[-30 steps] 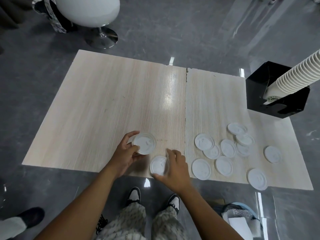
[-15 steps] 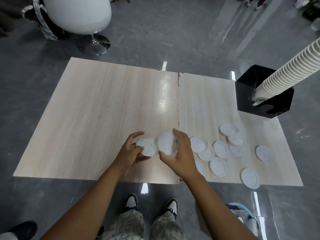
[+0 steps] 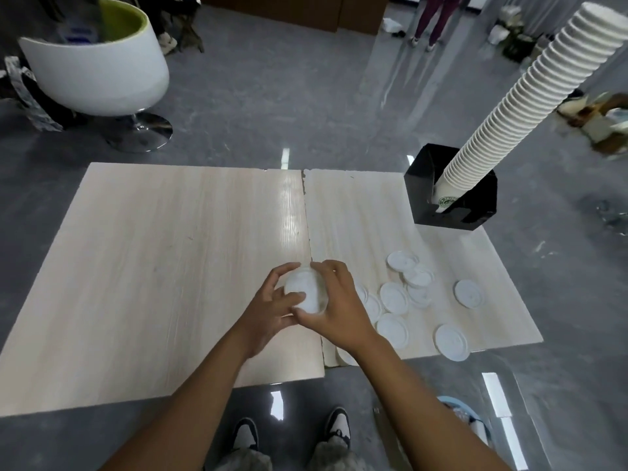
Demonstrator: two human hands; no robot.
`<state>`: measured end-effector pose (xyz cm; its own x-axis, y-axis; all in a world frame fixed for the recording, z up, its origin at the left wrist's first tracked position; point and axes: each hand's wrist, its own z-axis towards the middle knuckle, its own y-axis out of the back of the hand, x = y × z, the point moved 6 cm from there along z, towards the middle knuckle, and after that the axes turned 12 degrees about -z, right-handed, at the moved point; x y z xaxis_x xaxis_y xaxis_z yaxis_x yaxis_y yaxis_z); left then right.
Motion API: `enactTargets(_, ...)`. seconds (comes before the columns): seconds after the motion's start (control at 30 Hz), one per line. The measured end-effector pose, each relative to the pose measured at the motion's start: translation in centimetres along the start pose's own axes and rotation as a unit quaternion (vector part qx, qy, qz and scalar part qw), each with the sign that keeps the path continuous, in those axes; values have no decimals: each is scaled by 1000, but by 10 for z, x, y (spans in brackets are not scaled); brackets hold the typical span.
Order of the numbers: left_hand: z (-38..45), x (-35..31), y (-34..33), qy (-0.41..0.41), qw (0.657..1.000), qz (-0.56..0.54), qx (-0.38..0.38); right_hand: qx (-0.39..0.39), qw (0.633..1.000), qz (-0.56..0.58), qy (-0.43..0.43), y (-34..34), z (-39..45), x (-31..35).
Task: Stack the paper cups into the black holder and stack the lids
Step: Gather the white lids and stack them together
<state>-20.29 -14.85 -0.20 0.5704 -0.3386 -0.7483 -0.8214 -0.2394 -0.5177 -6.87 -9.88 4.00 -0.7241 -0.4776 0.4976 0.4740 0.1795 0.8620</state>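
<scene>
Where the two boards of the tabletop (image 3: 190, 253) meet, a small stack of white lids (image 3: 306, 292) is held between both hands, just above the near part of the surface. The left hand (image 3: 268, 314) is curled round the stack from the left and below, its thumb lying across the top lid; the right hand (image 3: 339, 304) is curled round it from the right, fingers over the far rim. How many lids are in the stack cannot be told, since most of its side is covered by fingers.

Just beside the right hand, loose lids (image 3: 394, 297) are scattered flat on the right board, several overlapping; two or three are partly hidden behind the right wrist, and one at the near edge (image 3: 452, 341) overhangs the board slightly. No embossed writing can be read on any lid.

At the far right corner a black holder (image 3: 475, 212) is seen, with a tall, leaning stack of paper cups (image 3: 530, 96) set in it. A round green logo is printed on the lowest cup; its lettering is too small to read. The base of the cup stack is hidden by the holder wall.

Beyond the tabletop, a white chair (image 3: 98, 73) stands on the grey floor, cut off at the left.
</scene>
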Motion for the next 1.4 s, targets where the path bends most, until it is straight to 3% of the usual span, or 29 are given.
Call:
enactTargets(0.33, 24, 30, -41, 3, 996, 5, -89, 49, 999, 23, 4, 28, -8, -86)
enactTargets(0.5, 25, 63, -29, -5, 983, -72, -169, 117, 993, -11, 23, 16, -43, -142)
enactTargets(0.7, 14, 94, -29, -9, 966, -150, -212, 184, 982, -31, 40, -15, -79, -160)
enactTargets(1.03, 7, 117, -16, 21, 957, -194, -217, 194, 976, -98, -1, -46, -77, -165)
enactTargets(1.4, 7, 101, -7, 30, 963, -181, -199, 169, 975, -143, -32, -53, -73, -149)
